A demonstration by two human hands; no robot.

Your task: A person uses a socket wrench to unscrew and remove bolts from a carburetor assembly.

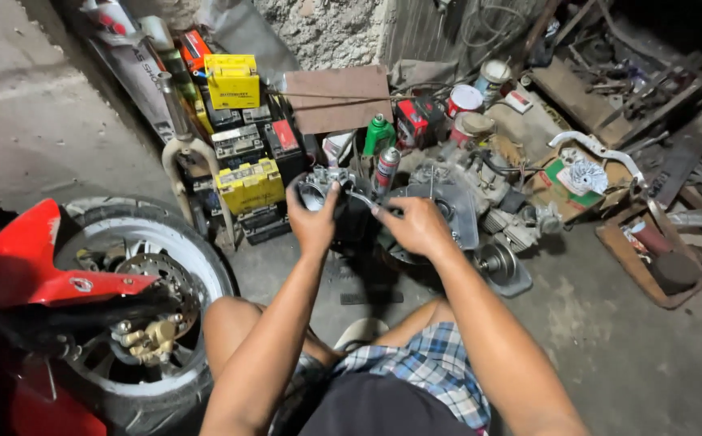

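Just above the middle of the frame, both hands are raised together around a small grey metal engine part [324, 182], a cast piece with a round dark opening and several lugs, its details partly hidden by the fingers. The left hand [312, 220] is wrapped around the part from below, thumb up along its face, gripping it firmly. The right hand [417, 226] is curled shut on a slim metal wrench [365, 196], whose bright shaft runs from the fingers up and left to meet the part. Just behind the hands sits an engine block [480, 218] with a round grey side cover, resting on the floor, with a green bottle [379, 133] and a red-banded spray can [386, 167] standing close at the upper centre; the space there is tight. A stack of yellow and black batteries [242, 153] crowds the upper left, beside a pale curved pipe. At the lower left a motorcycle wheel [137, 311] with a disc brake and red fender fills the corner, near the person's bare left knee. The concrete floor [609, 339] is grey and stained, and lies open at the lower right. Boxes, tins and scrap metal pile against the rough wall along the top and right edge.
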